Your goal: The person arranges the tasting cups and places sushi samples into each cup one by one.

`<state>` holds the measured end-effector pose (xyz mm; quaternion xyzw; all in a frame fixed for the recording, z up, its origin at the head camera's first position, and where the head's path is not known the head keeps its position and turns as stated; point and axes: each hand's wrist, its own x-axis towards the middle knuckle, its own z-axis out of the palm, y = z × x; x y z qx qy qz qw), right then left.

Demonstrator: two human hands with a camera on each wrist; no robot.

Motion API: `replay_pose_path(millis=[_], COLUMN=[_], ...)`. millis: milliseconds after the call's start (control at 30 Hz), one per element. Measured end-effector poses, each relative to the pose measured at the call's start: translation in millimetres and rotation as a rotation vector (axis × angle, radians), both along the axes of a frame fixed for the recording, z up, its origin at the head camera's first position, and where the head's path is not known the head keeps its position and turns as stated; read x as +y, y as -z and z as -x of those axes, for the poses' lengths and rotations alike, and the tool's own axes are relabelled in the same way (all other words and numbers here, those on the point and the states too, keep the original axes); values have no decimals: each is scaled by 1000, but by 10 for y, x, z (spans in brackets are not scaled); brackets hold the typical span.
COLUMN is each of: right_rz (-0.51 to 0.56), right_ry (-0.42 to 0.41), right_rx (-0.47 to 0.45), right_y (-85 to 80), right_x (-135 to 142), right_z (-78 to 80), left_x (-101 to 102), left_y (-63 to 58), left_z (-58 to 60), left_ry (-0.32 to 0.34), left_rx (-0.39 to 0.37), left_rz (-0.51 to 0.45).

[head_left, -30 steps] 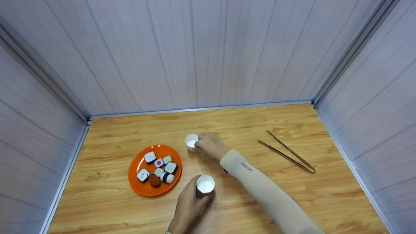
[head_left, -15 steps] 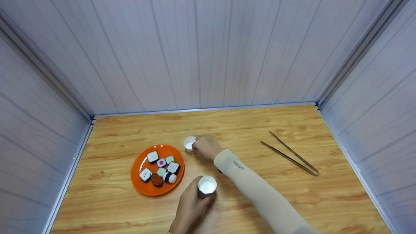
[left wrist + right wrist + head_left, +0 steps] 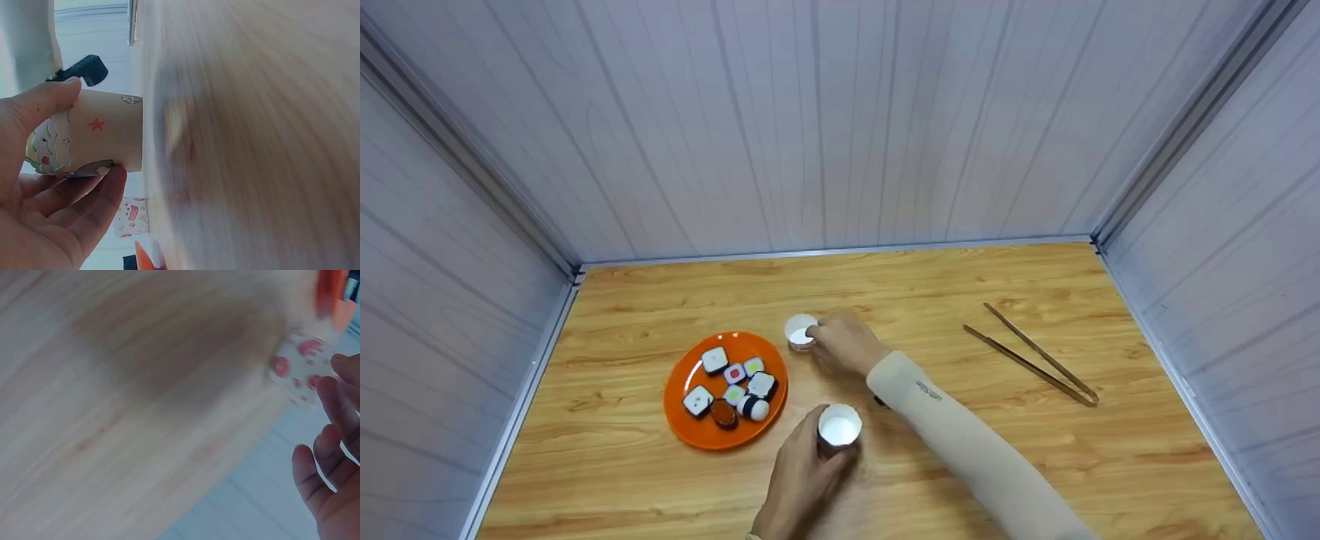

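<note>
The left hand [image 3: 802,469] grasps a beige cup [image 3: 840,426], thumb on one side and fingers on the other, to the right of the orange plate [image 3: 682,431] and nearer the person. The right hand [image 3: 847,341] pinches the rim of a white cup [image 3: 797,334], to the right of the plate and farther from the person.

Seen from the head, both cups show mainly white insides. The left wrist view adds the beige cup's outer wall, with a red star and a scalloped, leafy drawing; whether its base meets the wooden table [image 3: 607,487] is hard to tell. The right wrist view, blurred, shows red prints on the white cup and its thumb-side fingertips at the rim, the other fingers apart from it.

So the beige cup lies between the left thumb and fingers, and the white cup at the right fingertips, on their plate side. A pale sleeve [image 3: 960,442] covers the right arm. Eight sushi pieces [image 3: 724,413] lie on the plate, and open metal tongs [image 3: 1035,367] lie well to its right.
</note>
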<state>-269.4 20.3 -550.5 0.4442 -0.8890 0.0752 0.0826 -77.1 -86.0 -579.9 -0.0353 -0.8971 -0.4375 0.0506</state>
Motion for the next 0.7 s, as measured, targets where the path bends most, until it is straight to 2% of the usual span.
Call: replay_pose_path(millis=[200,367,533,700], right_rz=[149,204,248,291], right_ry=[-51,-53,-25,8], right_rx=[92,139,168,152], right_y=[-233,-379,-417,-354], right_x=[313,650,937,1130], right_z=[-189,-481,-853,-1204], left_x=[9,50,90,122], left_y=[-3,-24,-32,-15], left_z=[25,48,70,65], left_ry=[0,6,7,16], left_rx=[-19,-31,-33,-6], left_rz=[-18,-13,-15,-23])
